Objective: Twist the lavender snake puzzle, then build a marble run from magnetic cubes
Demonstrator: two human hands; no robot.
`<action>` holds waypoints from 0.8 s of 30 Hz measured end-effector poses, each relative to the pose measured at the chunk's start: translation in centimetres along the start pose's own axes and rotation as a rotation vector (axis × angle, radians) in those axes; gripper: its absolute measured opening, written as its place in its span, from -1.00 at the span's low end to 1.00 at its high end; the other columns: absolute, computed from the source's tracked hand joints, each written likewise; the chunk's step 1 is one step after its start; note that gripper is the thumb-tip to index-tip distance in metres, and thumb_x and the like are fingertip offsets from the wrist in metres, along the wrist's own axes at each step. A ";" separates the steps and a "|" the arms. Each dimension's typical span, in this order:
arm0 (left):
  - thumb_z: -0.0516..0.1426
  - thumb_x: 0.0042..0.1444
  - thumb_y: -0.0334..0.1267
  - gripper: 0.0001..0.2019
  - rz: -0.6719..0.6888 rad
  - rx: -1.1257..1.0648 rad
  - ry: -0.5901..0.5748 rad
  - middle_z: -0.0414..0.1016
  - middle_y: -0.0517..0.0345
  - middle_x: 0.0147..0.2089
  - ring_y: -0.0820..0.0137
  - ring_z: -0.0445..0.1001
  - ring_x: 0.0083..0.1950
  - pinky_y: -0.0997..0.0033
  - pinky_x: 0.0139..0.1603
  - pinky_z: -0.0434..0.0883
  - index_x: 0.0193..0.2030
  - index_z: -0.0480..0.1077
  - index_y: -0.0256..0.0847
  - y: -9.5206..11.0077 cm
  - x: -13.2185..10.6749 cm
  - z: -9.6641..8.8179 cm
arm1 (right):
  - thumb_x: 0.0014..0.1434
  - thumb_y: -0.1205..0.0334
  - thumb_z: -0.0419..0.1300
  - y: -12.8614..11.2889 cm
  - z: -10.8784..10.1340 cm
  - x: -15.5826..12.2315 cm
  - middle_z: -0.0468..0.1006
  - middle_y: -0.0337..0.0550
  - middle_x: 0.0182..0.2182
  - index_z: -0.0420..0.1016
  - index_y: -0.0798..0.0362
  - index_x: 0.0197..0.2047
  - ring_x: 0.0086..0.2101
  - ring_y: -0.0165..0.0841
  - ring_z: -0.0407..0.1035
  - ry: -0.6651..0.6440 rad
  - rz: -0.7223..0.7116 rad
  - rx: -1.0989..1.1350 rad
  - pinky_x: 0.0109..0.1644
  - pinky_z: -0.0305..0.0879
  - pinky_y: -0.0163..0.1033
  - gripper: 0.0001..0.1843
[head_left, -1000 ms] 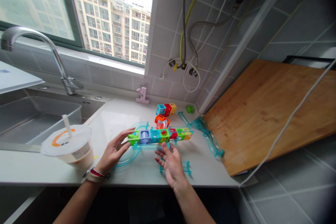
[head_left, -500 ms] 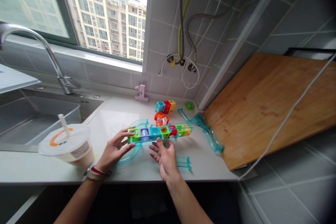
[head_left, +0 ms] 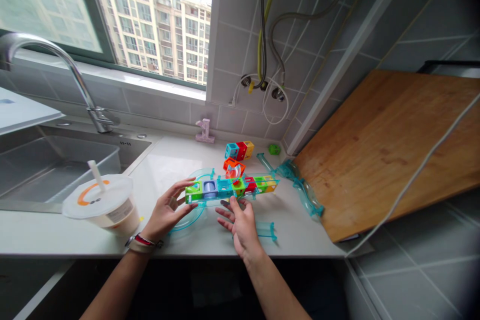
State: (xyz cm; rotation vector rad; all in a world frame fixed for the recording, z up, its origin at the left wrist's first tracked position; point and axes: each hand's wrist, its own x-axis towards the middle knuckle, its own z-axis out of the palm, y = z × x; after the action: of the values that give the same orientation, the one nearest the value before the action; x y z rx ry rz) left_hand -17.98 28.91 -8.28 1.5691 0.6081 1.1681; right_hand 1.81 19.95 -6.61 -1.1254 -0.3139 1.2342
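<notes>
A row of coloured marble-run blocks [head_left: 224,189], with clear blue track pieces along it, lies sideways between my two hands. My left hand [head_left: 167,212] is closed around the green block at its left end, fingers behind and thumb in front. At the near edge, around the middle of the row, my right hand [head_left: 242,227] touches it with its upper fingertips. The other fingers of that hand are loosely spread to the left. A round clear blue track [head_left: 190,221] lies partly hidden behind my left hand and the row. An orange block [head_left: 233,166] sits just beyond the row.
Joined blue, red and yellow blocks [head_left: 239,150] and a green block [head_left: 274,149] stand farther back. Clear blue track pieces [head_left: 308,197] rest beside a leaning wooden board [head_left: 378,145]. A short track piece [head_left: 267,230], a lidded drink cup [head_left: 125,212] and a sink [head_left: 140,147] surround the hands.
The whole view has shifted slightly, so the counter and hands appear a little farther right. Both hands keep nearly the same position on the block row.
</notes>
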 end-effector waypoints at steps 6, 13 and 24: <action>0.33 0.17 -0.20 -0.59 -0.001 0.003 0.018 0.27 -0.27 0.42 0.00 0.28 0.44 0.01 0.29 0.44 0.13 0.41 -0.15 0.1 0.1 0.1 | 0.01 -0.13 0.49 -0.1 0.1 0.0 0.68 -0.08 -0.15 0.20 -0.06 -0.02 -0.17 -0.10 0.66 -0.017 0.027 0.008 -0.29 0.59 -0.20 -0.31; 0.29 0.21 -0.23 -0.60 0.001 -0.021 0.016 0.22 -0.31 0.45 -0.01 0.24 0.47 -0.01 0.30 0.43 0.16 0.38 -0.16 -0.2 0.0 -0.1 | -0.03 -0.09 0.52 0.0 0.4 0.0 0.68 -0.06 -0.12 0.18 -0.05 0.00 -0.18 -0.11 0.67 -0.013 0.025 0.015 -0.30 0.59 -0.23 -0.27; 0.30 0.19 -0.27 -0.60 0.027 -0.044 0.030 0.27 -0.28 0.43 -0.03 0.25 0.46 -0.01 0.29 0.44 0.16 0.40 -0.15 -0.3 0.1 0.0 | -0.01 -0.05 0.52 -0.2 0.5 -0.4 0.67 -0.07 -0.14 0.16 -0.05 0.04 -0.20 -0.10 0.67 -0.024 0.027 0.002 -0.33 0.59 -0.25 -0.26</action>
State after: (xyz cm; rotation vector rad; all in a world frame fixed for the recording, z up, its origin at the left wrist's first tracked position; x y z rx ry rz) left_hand -17.93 29.05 -8.51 1.5293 0.5781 1.2192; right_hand 1.41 19.88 -6.02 -1.1170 -0.3166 1.2726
